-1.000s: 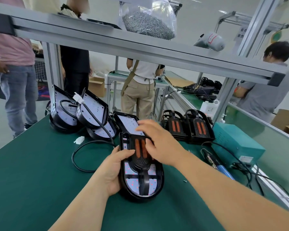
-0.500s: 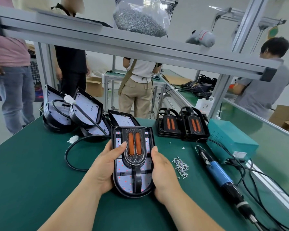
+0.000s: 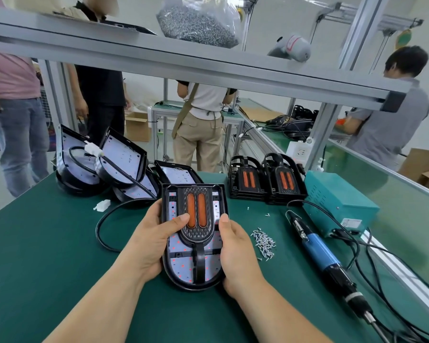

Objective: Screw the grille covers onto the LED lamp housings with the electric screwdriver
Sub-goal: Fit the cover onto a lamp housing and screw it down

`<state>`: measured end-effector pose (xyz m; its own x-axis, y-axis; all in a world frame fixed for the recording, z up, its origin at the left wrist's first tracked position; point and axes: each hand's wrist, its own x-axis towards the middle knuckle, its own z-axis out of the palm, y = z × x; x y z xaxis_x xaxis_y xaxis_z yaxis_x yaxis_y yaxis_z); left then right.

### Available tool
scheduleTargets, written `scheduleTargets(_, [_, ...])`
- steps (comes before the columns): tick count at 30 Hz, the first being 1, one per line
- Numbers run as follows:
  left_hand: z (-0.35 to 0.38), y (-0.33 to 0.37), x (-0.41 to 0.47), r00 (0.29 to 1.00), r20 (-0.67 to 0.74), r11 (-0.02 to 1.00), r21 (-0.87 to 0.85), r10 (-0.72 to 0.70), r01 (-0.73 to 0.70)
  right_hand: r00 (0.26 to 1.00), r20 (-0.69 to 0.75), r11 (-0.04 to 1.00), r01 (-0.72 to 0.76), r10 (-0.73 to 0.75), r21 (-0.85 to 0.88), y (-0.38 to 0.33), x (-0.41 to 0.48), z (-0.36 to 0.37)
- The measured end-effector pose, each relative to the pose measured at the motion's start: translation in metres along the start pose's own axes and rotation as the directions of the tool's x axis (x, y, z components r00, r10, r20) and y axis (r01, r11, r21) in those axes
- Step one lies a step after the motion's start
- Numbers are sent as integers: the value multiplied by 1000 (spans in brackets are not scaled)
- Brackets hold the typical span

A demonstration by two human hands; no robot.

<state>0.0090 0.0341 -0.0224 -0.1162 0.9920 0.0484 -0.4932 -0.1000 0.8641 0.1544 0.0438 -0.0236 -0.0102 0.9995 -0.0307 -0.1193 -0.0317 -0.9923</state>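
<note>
Both bare forearms reach forward and converge on the lamp housing (image 3: 194, 237), the left hand (image 3: 152, 240) gripping its left edge with thumb laid across the top face, the right hand (image 3: 237, 251) clasping its right edge, thumb pointing up.

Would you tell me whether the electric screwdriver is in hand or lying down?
Lying down: the electric screwdriver rests on the green mat, right of the screw pile.

Matt green mat-covered bench (image 3: 47, 256), glossy black plastic lamp housing (image 3: 183, 284), bright metal screws (image 3: 263, 241), brushed aluminium frame (image 3: 183, 63).
</note>
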Motion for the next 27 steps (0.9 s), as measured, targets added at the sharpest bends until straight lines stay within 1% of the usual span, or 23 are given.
scheduleTargets(3, [0,-1,1,1000,-7,1000,-9,15,-15,1000,19,1000,-6,6,13,1,1,-1])
scheduleTargets(5, [1,-2,1,999,-33,999,-40,26,-27,998,58,999,-35,33,42,-1,1,-3])
scheduleTargets(8, [0,-5,5,986,-158,991,-112,53,-71,978,188,982,-121,93,144,-4,1,-9])
scheduleTargets(10, [-5,-4,8,970,-236,983,-155,58,-97,947,296,981,-160,120,112,-4,-1,-13])
scheduleTargets(12, [-9,-4,10,965,-256,976,-187,59,-109,931,341,988,-152,134,27,0,-2,-14])
scheduleTargets(15, [-6,-2,8,970,-232,973,-202,67,-115,942,311,992,-120,124,-32,3,-2,-13])
scheduleTargets(17, [-2,-1,6,977,-204,971,-216,58,-103,947,303,993,-120,108,19,3,-1,-12])
scheduleTargets(21, [2,-5,4,982,-186,969,-247,-20,-27,955,290,982,-108,60,153,4,-1,-14])
scheduleTargets(25, [11,-12,-3,993,-75,990,-117,-89,80,960,279,970,-83,17,227,3,-3,-13])
scheduleTargets(27, [11,-13,-3,996,-49,993,-87,-80,76,958,286,973,-71,5,220,2,-4,-13])
